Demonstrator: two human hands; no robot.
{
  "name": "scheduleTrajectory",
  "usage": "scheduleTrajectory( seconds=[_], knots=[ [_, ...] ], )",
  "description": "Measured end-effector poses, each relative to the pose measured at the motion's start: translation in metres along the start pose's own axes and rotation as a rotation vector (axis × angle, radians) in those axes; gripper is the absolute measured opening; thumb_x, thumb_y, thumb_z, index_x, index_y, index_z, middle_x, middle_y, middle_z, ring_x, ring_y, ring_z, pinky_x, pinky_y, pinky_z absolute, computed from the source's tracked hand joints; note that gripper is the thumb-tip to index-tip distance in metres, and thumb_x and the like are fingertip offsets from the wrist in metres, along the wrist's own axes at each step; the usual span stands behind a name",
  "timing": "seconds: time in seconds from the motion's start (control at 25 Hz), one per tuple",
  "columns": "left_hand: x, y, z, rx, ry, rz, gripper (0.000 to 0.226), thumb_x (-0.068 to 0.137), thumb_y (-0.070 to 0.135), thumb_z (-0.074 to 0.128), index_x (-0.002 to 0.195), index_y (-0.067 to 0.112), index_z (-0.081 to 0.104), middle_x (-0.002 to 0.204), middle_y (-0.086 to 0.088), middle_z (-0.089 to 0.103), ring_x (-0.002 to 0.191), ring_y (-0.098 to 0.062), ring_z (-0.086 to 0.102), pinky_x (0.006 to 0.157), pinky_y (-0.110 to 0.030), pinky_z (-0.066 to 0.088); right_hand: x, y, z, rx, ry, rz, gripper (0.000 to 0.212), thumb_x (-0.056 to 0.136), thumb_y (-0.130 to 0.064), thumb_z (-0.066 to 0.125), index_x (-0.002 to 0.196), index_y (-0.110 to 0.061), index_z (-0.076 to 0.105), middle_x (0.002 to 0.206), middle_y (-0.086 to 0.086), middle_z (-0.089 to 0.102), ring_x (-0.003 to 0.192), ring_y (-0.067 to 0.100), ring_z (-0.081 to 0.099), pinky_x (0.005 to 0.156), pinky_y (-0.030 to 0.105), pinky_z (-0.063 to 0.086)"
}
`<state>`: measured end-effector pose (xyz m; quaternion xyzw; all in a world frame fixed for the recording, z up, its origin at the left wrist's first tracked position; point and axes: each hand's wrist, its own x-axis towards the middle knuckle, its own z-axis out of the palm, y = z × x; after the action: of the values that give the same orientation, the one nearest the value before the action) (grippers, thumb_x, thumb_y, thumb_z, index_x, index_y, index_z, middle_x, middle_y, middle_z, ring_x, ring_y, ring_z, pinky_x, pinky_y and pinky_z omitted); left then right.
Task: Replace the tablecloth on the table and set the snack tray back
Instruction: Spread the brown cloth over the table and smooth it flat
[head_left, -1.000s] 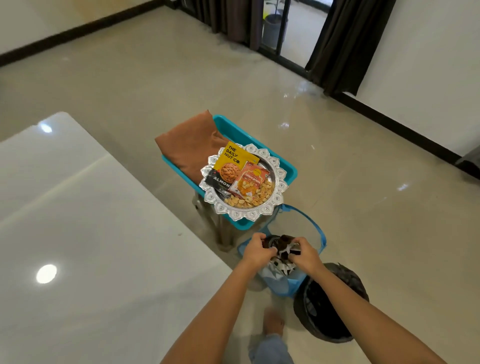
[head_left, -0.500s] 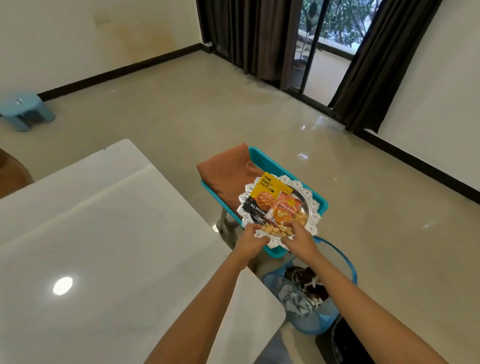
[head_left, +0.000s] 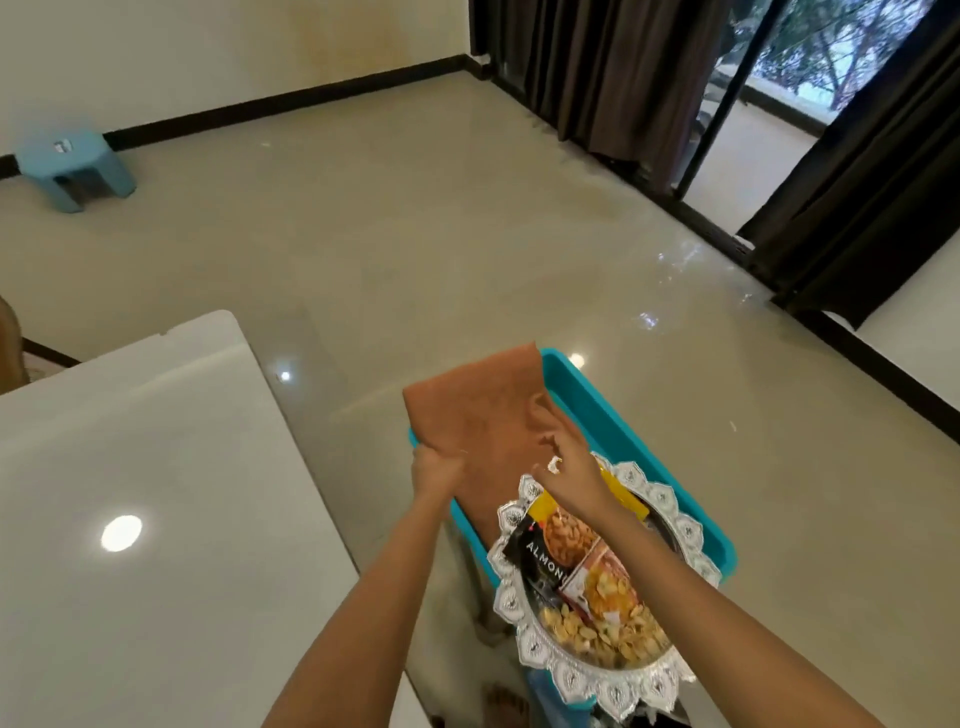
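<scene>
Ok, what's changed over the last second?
Both hands left the blue bag, passed the rim of the snack tray and moved up to the brown cloth: the left hand grips its near edge, the right hand reaches onto it. The tray stays on the teal basket.

"ALMON", white letters, rest hidden, on black nut packet (head_left: 540, 557) in silver tray (head_left: 511, 605).

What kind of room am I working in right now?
Probably a home dining or living room: a white table, a glossy tiled floor, and dark curtains beside a glass door to the outside.
</scene>
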<state>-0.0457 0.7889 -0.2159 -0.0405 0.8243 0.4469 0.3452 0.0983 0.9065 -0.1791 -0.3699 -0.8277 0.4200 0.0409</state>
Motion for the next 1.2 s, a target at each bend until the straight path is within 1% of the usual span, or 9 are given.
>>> scheduleTrajectory(
  seconds=[0.16,0.24,0.32,0.4,0.56,0.72,0.88,1.04,1.2],
  knots=[
    [0.076,0.033,0.003,0.017,0.145,-0.073,0.055,0.083,0.021,0.067,0.122,-0.007,0.041,0.125,-0.025,0.053,0.114,-0.037,0.054,0.092,-0.04,0.045,0.077,0.005,0.007,-0.059,-0.038,-0.028,0.037,0.085,-0.013,0.065,0.122,-0.01,0.056,0.125,-0.003,0.053,0.116,0.013,0.049,0.098,0.029,0.041],
    [0.107,0.032,0.006,0.02,0.149,-0.11,0.058,0.084,0.028,0.067,0.124,-0.006,0.042,0.125,-0.021,0.053,0.114,-0.036,0.053,0.089,-0.039,0.045,0.101,0.01,0.018,-0.074,-0.071,-0.016,0.037,0.085,-0.014,0.065,0.121,-0.011,0.057,0.115,-0.004,0.055,0.101,0.009,0.05,0.083,0.024,0.04],
    [0.132,0.031,0.011,0.016,0.162,-0.114,0.057,0.081,0.037,0.07,0.119,-0.003,0.051,0.118,-0.016,0.058,0.108,-0.034,0.057,0.083,-0.036,0.046,0.118,0.015,0.031,-0.064,-0.112,-0.001,0.037,0.086,-0.015,0.063,0.122,-0.012,0.056,0.108,-0.007,0.051,0.094,0.006,0.046,0.075,0.021,0.034],
    [0.149,0.032,0.019,-0.018,0.218,-0.074,0.051,0.077,0.039,0.073,0.111,0.003,0.06,0.112,-0.012,0.065,0.1,-0.032,0.061,0.081,-0.035,0.049,0.128,0.02,0.041,-0.023,-0.13,0.028,0.036,0.087,-0.016,0.063,0.123,-0.014,0.054,0.111,-0.009,0.051,0.1,0.005,0.046,0.076,0.017,0.032],
    [0.154,0.037,0.039,-0.047,0.253,0.002,0.035,0.084,0.031,0.066,0.109,0.008,0.061,0.11,-0.012,0.065,0.098,-0.029,0.061,0.077,-0.03,0.045,0.135,0.031,0.049,-0.012,-0.149,0.063,0.038,0.087,-0.017,0.063,0.123,-0.015,0.054,0.118,-0.004,0.054,0.103,0.008,0.046,0.08,0.018,0.033],
    [0.127,0.057,0.06,-0.033,0.192,0.191,0.031,0.084,0.031,0.066,0.103,0.007,0.061,0.101,-0.011,0.067,0.094,-0.029,0.062,0.079,-0.034,0.048,0.13,0.033,0.037,-0.023,-0.078,0.116,0.042,0.084,-0.015,0.065,0.124,-0.008,0.054,0.126,0.005,0.055,0.116,0.019,0.05,0.088,0.022,0.036],
    [0.081,0.09,0.048,-0.139,0.159,0.332,0.026,0.083,0.03,0.068,0.093,0.008,0.059,0.087,-0.004,0.064,0.083,-0.024,0.06,0.074,-0.036,0.047,0.109,0.014,0.021,0.071,-0.038,0.154,0.057,0.081,-0.02,0.069,0.131,-0.009,0.045,0.128,0.008,0.055,0.116,0.025,0.054,0.087,0.03,0.042],
    [0.021,0.103,-0.006,-0.244,0.184,0.454,0.021,0.083,0.028,0.07,0.089,0.013,0.057,0.077,0.006,0.059,0.073,-0.014,0.056,0.065,-0.029,0.046,0.069,-0.03,0.015,0.175,-0.015,0.054,0.072,0.08,-0.029,0.073,0.139,-0.014,0.035,0.134,0.002,0.048,0.117,0.017,0.048,0.086,0.024,0.035],
    [-0.058,0.115,-0.095,-0.393,0.223,0.536,0.021,0.082,0.034,0.07,0.091,0.019,0.058,0.086,0.005,0.065,0.082,-0.012,0.063,0.075,-0.033,0.055,0.013,-0.096,0.015,0.27,-0.074,-0.139,0.091,0.075,-0.046,0.074,0.146,-0.024,0.023,0.139,-0.007,0.043,0.122,0.013,0.047,0.091,0.024,0.039]
  ],
)
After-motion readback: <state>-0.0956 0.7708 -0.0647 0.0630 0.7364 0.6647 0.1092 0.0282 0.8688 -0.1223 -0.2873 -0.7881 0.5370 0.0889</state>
